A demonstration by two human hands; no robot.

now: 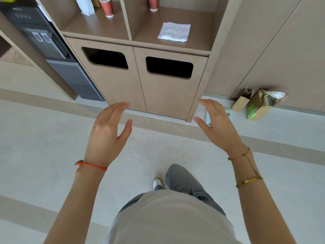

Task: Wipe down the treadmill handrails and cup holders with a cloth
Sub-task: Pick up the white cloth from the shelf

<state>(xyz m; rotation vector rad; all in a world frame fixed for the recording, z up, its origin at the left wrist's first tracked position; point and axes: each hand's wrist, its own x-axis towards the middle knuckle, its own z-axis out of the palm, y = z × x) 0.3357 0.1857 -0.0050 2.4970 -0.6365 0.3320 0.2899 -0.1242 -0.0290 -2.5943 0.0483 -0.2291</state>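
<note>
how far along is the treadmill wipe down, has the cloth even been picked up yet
Nothing looks done: no treadmill is in view. The left hand and right hand are both open and hold nothing, raised in front of the beige wooden cabinet. The folded white cloth lies untouched on the right shelf. Left to do: pick up the cloth, reach the treadmill, and wipe the handrails and cup holders.

Left hand [107, 131]: empty, fingers relaxed, raised before the cabinet [158, 88].
Right hand [217, 125]: empty, fingers straight, at 3 o'clock of the left.
Cloth [174, 31]: folded white, on the shelf at 12 o'clock.
Paper bags [256, 104]: on the floor at 2 o'clock.
</note>
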